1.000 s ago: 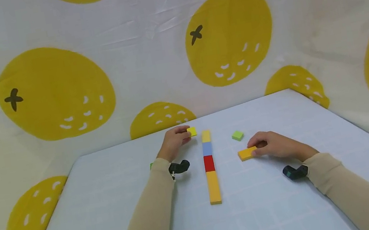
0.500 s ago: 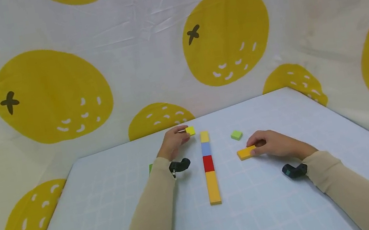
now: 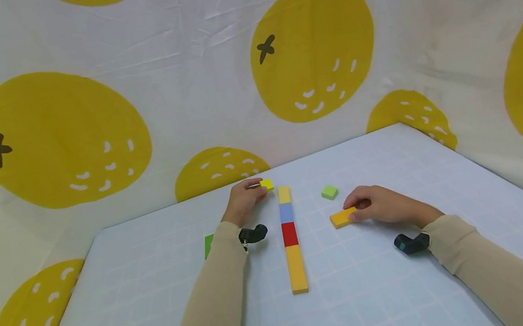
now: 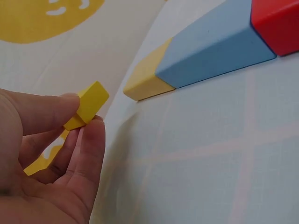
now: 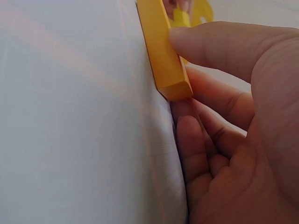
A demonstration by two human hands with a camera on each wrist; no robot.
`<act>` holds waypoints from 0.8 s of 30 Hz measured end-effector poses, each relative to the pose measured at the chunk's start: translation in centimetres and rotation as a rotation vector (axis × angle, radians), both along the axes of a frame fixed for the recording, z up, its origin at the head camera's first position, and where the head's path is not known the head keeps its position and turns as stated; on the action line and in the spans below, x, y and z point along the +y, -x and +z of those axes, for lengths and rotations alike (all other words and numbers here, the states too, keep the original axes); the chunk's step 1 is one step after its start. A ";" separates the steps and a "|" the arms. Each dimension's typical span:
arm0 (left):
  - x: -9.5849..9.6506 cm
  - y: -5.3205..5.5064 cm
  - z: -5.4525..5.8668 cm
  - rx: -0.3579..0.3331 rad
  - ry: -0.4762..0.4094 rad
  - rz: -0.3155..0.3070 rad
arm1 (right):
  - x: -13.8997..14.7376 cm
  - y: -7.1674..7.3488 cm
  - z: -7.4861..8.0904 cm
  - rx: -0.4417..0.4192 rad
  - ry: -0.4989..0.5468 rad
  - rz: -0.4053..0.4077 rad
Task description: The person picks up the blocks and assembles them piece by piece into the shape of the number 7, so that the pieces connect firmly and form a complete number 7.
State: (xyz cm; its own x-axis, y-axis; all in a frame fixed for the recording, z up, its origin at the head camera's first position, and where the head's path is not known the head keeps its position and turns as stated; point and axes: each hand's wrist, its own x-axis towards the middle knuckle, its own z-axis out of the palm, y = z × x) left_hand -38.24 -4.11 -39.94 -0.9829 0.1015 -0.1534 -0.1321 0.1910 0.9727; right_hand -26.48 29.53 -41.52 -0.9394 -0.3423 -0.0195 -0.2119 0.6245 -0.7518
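Observation:
My left hand (image 3: pixel 242 201) pinches a small yellow block (image 4: pixel 93 100) between thumb and fingertips, held up beside the far end of a row of blocks. That row runs from a pale yellow block (image 3: pixel 284 194) through a blue block (image 3: pixel 286 212) and a red block (image 3: pixel 289 234) to a long light-orange block (image 3: pixel 296 269) nearest me. To the right of the row, my right hand (image 3: pixel 385 204) grips a flat orange block (image 5: pixel 163 51) by its right end, low at the tabletop; the thumb lies on one face.
A light green block (image 3: pixel 330 192) sits beyond the orange one, right of the row. On the left, a green block (image 3: pixel 209 244) is partly hidden behind my left forearm. The pale gridded table (image 3: pixel 163 318) ends at a fruit-print curtain (image 3: pixel 210 102) behind and at the sides.
The head view has turned a little to the right, so everything sits slightly further left in it, and more of the left green block shows. Both hands keep their blocks nearly still.

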 end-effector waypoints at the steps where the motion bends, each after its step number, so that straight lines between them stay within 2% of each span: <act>1: 0.1 0.1 -0.1 0.002 0.009 0.000 | 0.0 0.0 0.0 0.000 -0.001 0.000; 8: 0.7 0.5 -0.3 -0.016 0.118 0.029 | 0.1 0.0 -0.3 -0.001 -0.015 -0.002; 13: 1.3 0.8 -0.4 -0.022 0.123 0.040 | 0.3 -0.1 0.0 -0.007 -0.017 -0.025; 18: 1.6 1.2 -0.3 -0.029 0.164 0.080 | 0.2 0.2 -0.1 -0.008 -0.012 -0.019; 24: 1.5 1.6 -0.3 -0.013 0.211 0.055 | -0.1 0.3 -0.1 -0.009 -0.002 -0.003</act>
State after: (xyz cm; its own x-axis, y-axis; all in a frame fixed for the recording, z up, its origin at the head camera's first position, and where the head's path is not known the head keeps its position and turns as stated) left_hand -39.89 -2.62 -40.24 -0.9838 0.0124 -0.1787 -0.1605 0.3823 0.9100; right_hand -26.79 29.42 -41.65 -0.9401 -0.3397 -0.0287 -0.2034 0.6264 -0.7525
